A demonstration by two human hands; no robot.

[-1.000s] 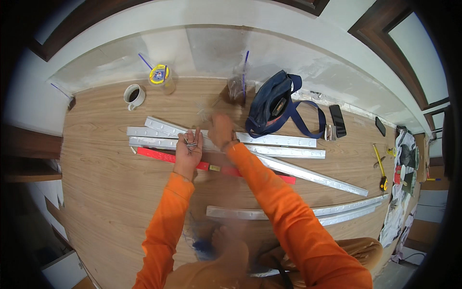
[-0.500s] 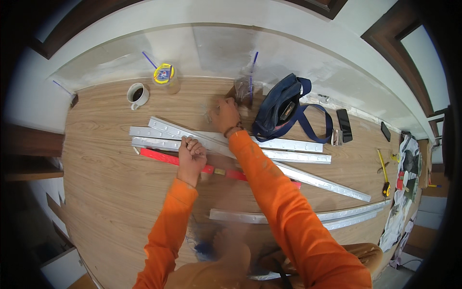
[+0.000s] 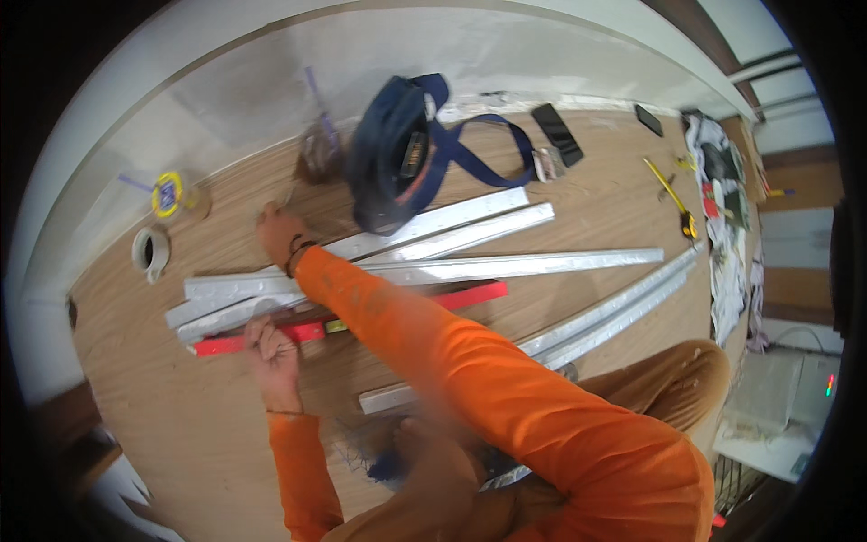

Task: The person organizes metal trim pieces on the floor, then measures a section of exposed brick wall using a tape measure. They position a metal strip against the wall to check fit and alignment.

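Metal strips (image 3: 533, 263) ran crosswise between the curled left hand (image 3: 272, 350) and farther right hand (image 3: 278, 233) (its opening, and both grasps' contents, indiscernible).

Floor (image 3: 172, 434): brown wood-grain, reaching the wall base; wall (image 3: 235, 99): grey-white, patchy finish, bowed by lens; rough white strip (image 3: 578, 101) along part of its foot; upper right, dark brown frame (image 3: 688, 32) beside pale panels; lower left, brown furniture (image 3: 63, 397), partly shadowed; far right, white unit (image 3: 768, 393), red and green indicators (image 3: 829, 386) lit; light soft.
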